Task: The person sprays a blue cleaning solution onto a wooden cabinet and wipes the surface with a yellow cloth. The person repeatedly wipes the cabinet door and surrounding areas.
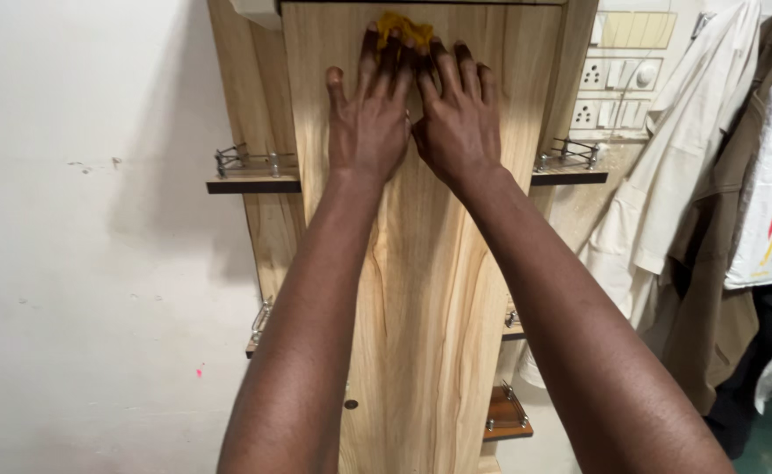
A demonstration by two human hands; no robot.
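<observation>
Both my hands press flat against a tall light-wood panel (pixel 430 290) that stands upright in front of me. My left hand (pixel 368 118) and my right hand (pixel 458 118) lie side by side near the panel's top, fingers pointing up. A crumpled yellow cloth (pixel 403 31) sits under the fingertips of both hands, against the wood. Most of the cloth is hidden by my fingers.
Small side shelves with metal rails (pixel 254 171) (pixel 570 162) stick out left and right of the panel, with lower ones (pixel 507 412) below. A white wall (pixel 78 263) is at the left. A switchboard (pixel 623 79) and hanging clothes (pixel 710 202) are at the right.
</observation>
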